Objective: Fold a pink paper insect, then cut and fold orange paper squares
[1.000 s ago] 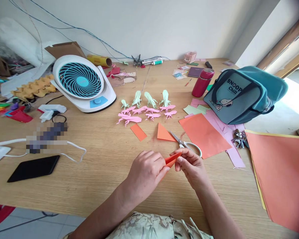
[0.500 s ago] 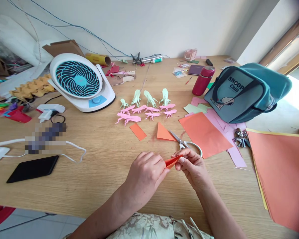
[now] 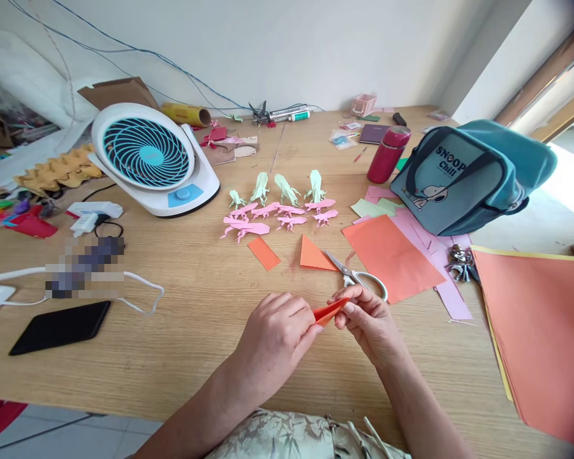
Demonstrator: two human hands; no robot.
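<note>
Between my two hands is a small folded piece of orange paper (image 3: 329, 312), held just above the table's front. My left hand (image 3: 276, 338) is closed round its left end and hides that part. At the right tip, my right hand (image 3: 370, 325) pinches the paper between thumb and fingers. White-handled scissors (image 3: 351, 274) lie right behind my right hand. Beyond them rest an orange triangle of paper (image 3: 313, 253) and a small orange rectangle (image 3: 264, 253). Farther back stand several folded pink paper insects (image 3: 246, 227) and pale green ones (image 3: 286, 189).
A large orange sheet (image 3: 392, 258) lies right of the scissors over pink scraps. At right are a stack of orange paper (image 3: 540, 338), a teal bag (image 3: 459, 178) and a red flask (image 3: 389, 155). A fan (image 3: 148, 159) and a black phone (image 3: 60, 327) sit at left.
My left hand has shifted very slightly left along the orange paper, so a little more of it shows. The right hand keeps its pinch. The whole view has moved slightly.
</note>
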